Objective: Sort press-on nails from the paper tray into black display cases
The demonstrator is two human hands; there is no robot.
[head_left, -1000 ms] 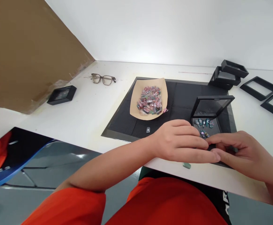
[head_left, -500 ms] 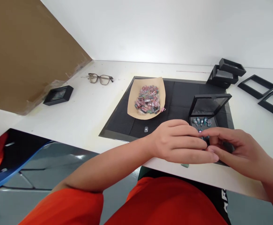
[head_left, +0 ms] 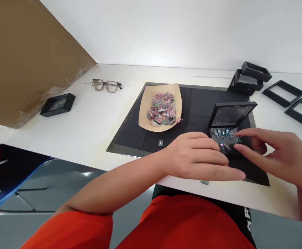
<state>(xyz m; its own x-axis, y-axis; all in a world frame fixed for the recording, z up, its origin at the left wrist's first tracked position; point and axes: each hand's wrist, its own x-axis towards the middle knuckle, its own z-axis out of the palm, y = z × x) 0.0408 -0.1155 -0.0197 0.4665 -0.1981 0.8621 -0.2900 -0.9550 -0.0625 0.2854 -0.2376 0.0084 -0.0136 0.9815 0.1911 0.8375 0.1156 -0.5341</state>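
A small black display box (head_left: 231, 104) stands with its clear-windowed lid raised on the dark mat. Inside it lie several press-on nails (head_left: 223, 134), teal and dark, some with star or moon designs. My left hand (head_left: 202, 157) reaches across the box's front left with its fingers stretched out; its thumb is hidden and it covers part of the box. At the box's right side is my right hand (head_left: 270, 152), thumb and forefinger apart. Its forefinger tip is close to the upper right nails; whether it touches one I cannot tell.
A paper tray (head_left: 145, 110) holds a heap of nails on the mat (head_left: 197, 100). One dark nail with a star (head_left: 160, 142) lies in front. Glasses (head_left: 106, 85) and a black box (head_left: 57, 104) are left; stacked boxes (head_left: 246, 81) and black frames (head_left: 283, 93) are right.
My right hand has moved right and slightly up, away from my left fingers, with its fingertips parting. More nails in the box now show. My left hand has stayed nearly still.
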